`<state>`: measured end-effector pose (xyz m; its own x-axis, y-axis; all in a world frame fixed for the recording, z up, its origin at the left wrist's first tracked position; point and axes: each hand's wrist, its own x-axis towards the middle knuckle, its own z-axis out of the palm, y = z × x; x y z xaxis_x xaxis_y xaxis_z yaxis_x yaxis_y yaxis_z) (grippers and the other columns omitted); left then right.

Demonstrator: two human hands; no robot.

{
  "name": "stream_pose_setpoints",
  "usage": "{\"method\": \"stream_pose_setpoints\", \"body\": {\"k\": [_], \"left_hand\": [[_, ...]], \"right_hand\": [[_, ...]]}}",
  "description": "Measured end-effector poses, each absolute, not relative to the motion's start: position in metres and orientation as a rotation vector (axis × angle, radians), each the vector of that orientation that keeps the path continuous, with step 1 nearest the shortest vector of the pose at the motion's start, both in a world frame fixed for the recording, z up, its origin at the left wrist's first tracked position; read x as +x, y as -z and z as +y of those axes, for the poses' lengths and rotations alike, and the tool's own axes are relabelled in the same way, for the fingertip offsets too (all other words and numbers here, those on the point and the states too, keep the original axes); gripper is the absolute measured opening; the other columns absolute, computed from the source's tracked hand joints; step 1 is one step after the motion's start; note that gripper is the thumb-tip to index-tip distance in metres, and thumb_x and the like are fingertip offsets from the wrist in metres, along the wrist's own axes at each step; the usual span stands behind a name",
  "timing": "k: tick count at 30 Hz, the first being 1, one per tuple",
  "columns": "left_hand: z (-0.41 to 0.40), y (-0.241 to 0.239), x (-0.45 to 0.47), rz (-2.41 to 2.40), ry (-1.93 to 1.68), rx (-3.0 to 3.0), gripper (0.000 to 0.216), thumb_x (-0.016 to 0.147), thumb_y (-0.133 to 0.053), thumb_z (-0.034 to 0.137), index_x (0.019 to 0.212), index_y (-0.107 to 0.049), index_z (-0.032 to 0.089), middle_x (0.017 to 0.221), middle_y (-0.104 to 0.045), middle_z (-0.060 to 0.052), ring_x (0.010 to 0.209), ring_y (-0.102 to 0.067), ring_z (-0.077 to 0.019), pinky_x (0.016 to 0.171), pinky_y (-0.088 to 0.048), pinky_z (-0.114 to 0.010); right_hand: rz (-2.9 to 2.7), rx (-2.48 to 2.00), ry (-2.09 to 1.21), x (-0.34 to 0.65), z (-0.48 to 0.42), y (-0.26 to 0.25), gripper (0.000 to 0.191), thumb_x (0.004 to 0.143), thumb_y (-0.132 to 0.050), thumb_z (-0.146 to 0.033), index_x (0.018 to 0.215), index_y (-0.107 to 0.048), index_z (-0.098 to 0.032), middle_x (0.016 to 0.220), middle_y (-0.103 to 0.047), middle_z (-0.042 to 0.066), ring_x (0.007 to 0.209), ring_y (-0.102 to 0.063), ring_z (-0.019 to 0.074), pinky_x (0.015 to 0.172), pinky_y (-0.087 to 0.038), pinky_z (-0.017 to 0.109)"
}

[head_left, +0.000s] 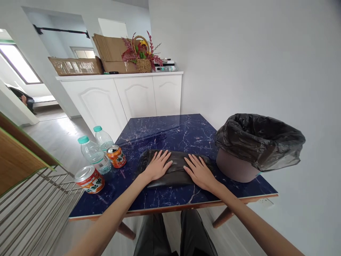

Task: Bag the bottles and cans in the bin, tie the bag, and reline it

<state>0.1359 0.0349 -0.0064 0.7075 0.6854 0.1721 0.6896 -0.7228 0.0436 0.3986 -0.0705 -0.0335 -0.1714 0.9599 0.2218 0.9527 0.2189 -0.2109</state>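
A black plastic bag [173, 179], folded into a flat long bundle, lies near the front edge of the blue marbled table [170, 133]. My left hand [157, 166] rests flat on its left half, fingers stretched out. On the right half lies my right hand [199, 170], palm down with the fingers spread. Neither hand grips anything. Right of the bundle stands a trash bin [234, 166] lined with a black bag [247, 145] that hangs over its rim.
At the table's left stand two clear bottles [93, 153] with teal caps, an orange can [116, 156] and a red-and-white can [90, 179]. A metal rack [50, 202] is beside the table. Behind, a white cabinet [138, 94] bears cardboard boxes [114, 53] and a flower basket [144, 65].
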Motion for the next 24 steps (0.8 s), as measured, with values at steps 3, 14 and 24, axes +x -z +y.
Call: {"method": "stream_pose_setpoints", "body": {"k": [3,14,24], "left_hand": [[0.047,-0.003,0.109,-1.246,0.291,-2.828,0.062,0.113,-0.028,0.053,0.161,-0.051,0.022,0.168,-0.048,-0.012,0.159,-0.037,-0.0369,0.128,-0.032,-0.062],[-0.040,0.008,0.189,-0.924,0.415,-2.965,0.063,0.115,-0.025,0.052,0.166,-0.040,0.018,0.173,-0.039,-0.008,0.165,-0.025,-0.0297,0.135,-0.023,-0.052],[-0.024,0.007,0.045,-1.265,0.362,-2.832,0.059,0.114,-0.033,0.049,0.166,-0.041,0.021,0.173,-0.038,-0.011,0.164,-0.027,-0.0320,0.131,-0.028,-0.061]], "right_hand": [[-2.187,-1.787,-0.043,0.410,-0.064,0.042,0.075,0.112,-0.015,-0.063,0.167,-0.042,-0.020,0.176,-0.032,0.009,0.165,-0.026,0.0269,0.134,-0.023,0.051],[-2.190,-1.744,0.001,0.412,-0.065,0.056,0.069,0.113,-0.021,-0.059,0.168,-0.040,-0.021,0.176,-0.031,0.010,0.165,-0.025,0.0266,0.134,-0.022,0.052],[-2.193,-1.632,-0.071,0.418,-0.089,0.042,0.065,0.114,-0.030,-0.055,0.166,-0.042,-0.017,0.176,-0.032,0.012,0.164,-0.027,0.0287,0.132,-0.029,0.056]]}}
